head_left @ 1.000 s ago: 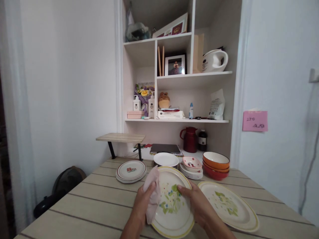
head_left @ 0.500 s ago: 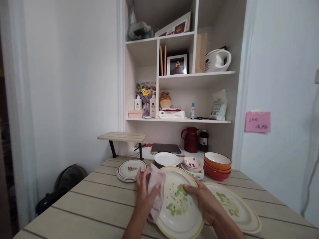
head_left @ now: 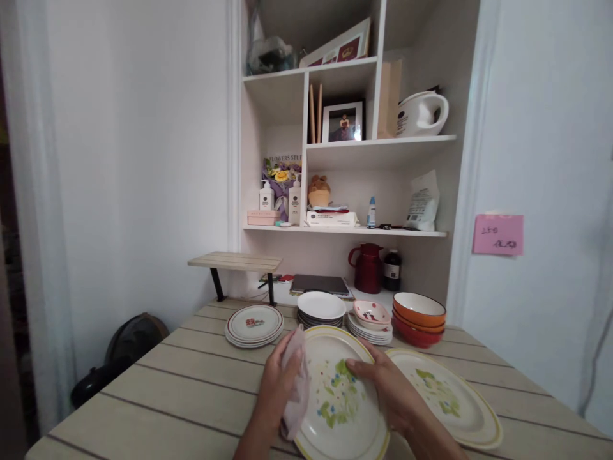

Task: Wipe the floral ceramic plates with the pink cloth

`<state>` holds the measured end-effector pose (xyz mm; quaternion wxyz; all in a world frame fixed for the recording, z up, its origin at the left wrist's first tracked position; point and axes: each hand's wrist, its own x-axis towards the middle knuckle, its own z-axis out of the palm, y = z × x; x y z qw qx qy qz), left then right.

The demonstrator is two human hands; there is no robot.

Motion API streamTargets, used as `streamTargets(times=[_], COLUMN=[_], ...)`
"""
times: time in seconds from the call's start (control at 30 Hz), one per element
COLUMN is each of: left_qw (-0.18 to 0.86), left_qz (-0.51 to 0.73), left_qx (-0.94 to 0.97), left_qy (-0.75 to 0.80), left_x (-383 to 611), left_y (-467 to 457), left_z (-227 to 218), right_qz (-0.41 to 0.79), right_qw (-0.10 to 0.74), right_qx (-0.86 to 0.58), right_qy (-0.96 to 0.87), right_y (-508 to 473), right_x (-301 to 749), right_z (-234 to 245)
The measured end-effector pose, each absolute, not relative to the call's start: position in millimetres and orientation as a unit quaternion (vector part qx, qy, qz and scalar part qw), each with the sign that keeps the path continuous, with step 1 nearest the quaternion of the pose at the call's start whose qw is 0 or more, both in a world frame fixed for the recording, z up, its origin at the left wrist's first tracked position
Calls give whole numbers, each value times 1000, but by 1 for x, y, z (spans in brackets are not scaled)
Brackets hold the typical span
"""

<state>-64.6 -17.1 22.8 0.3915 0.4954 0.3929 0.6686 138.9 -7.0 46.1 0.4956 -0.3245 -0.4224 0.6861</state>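
An oval plate (head_left: 335,409) with a yellow rim and a green leaf-and-flower pattern is held up, tilted, between my hands. My right hand (head_left: 383,377) grips its right edge, thumb on the face and fingers behind. At the plate's left edge, my left hand (head_left: 278,383) is closed on a pale pink cloth (head_left: 297,390), which it presses around the rim. A second oval plate (head_left: 467,418) with the same pattern lies on the table, partly behind my right forearm.
Along the back of the wooden table (head_left: 167,396) stand stacked round plates (head_left: 253,322), white dishes (head_left: 320,305), a pink bowl (head_left: 371,313) on small plates, and orange and red bowls (head_left: 418,313). A small raised stand (head_left: 234,260) and red jug (head_left: 368,268) are behind.
My left fingers, spread before, have closed around the cloth at the plate's left rim. The cloth is now bunched narrower. The plate has shifted slightly left.
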Motion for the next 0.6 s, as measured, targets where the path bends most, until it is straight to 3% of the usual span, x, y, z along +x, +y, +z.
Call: streamTargets(times=[0.17,0.6], left_qw=[469,442], left_qz=[637,707], left_qx=[464,335], left_qy=[397,438], left_x=[-59,-46], left_y=[-17,3], left_z=[19,-9], right_qz=[673,606], right_qw=[506,629], right_qx=[-328,-335], right_qy=[-428,-354], right_y=[-10,-4], right_x=[132,120], right_z=[46,37])
